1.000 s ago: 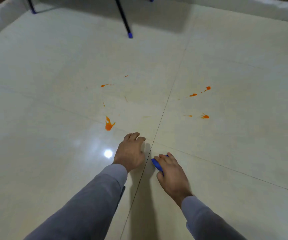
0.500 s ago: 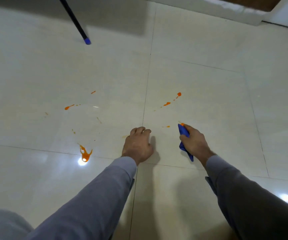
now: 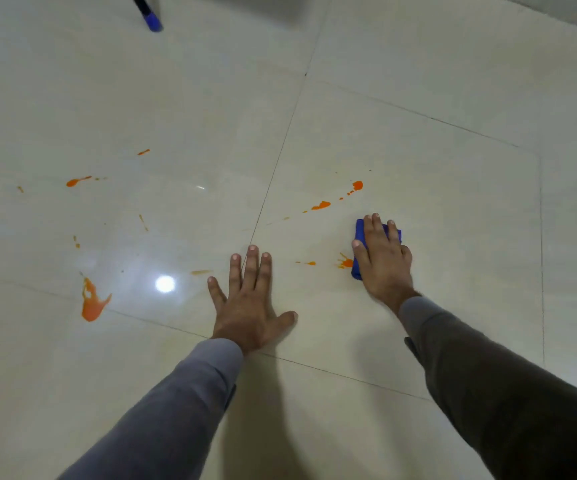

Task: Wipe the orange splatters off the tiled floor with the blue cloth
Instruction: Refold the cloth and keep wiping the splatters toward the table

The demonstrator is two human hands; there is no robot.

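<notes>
The surface is a glossy cream tiled floor divided by thin dark grout lines, with a bright lamp reflection near the middle-left of the view.

Left hand: laid palm-down on the floor at the centre of the frame. Fingers are straight and spread, thumb out toward 3 o'clock. It holds nothing.

Right hand: laid palm-down on the blue cloth, at 2 o'clock from the left hand. Fingers are straight and slightly apart, pressing the cloth flat against the tile. The cloth shows beyond the fingertips and along the thumb side.

Orange splatters:
- Small splash: touching the cloth edge at 9 o'clock from the right hand.
- Trail of drops: at 11 o'clock from the right hand, just beyond the cloth, ending in a larger dot.
- Large blot: at 9 o'clock from the left hand, well apart from both hands.
- Streak: at 10 o'clock from the left hand.

A dark furniture leg with a blue cap stands at the top edge, at 12 o'clock. Both forearms wear grey sleeves.
</notes>
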